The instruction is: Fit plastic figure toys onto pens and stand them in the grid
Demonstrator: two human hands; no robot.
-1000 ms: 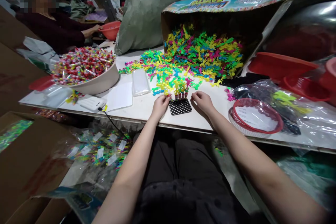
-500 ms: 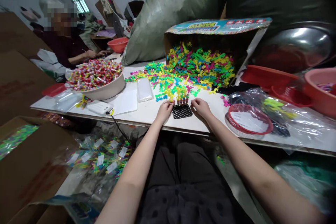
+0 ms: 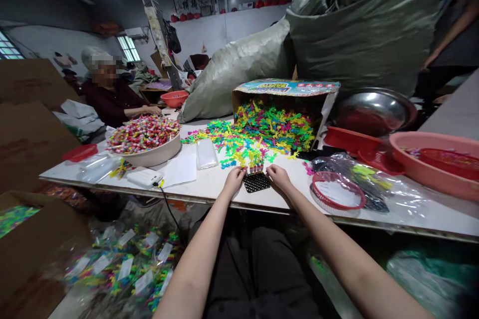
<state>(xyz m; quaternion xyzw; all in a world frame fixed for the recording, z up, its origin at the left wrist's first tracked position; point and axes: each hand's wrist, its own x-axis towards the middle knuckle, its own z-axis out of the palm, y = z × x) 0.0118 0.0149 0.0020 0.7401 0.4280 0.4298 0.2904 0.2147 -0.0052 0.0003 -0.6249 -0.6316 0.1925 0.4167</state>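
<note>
On the white table (image 3: 209,183), a black perforated tray (image 3: 257,184) lies at twelve o'clock, our left hand (image 3: 234,180) at its nine, our right hand (image 3: 279,177) near its three; we cannot tell whether the fingers grip anything.

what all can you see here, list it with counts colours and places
table: one, white, across the middle
carton: one, blue-topped, centre rear
figures: many, multicoloured, in and before the carton
tray: one, black, front centre
upright pieces: several, partly red, tray's far edge
bowl: one, off-white, left
wrapped pieces: many, mostly red, in the bowl
basket: one, red, right of tray
metal basin: one, silver, right rear
tub: one, pink, far right
sacks: at least two, grey-green, behind carton
filled bags: several, clear, lower left
co-worker: one, dark top, left rear
left hand: one, bare, tray's left
right hand: one, bare, tray's right
</note>
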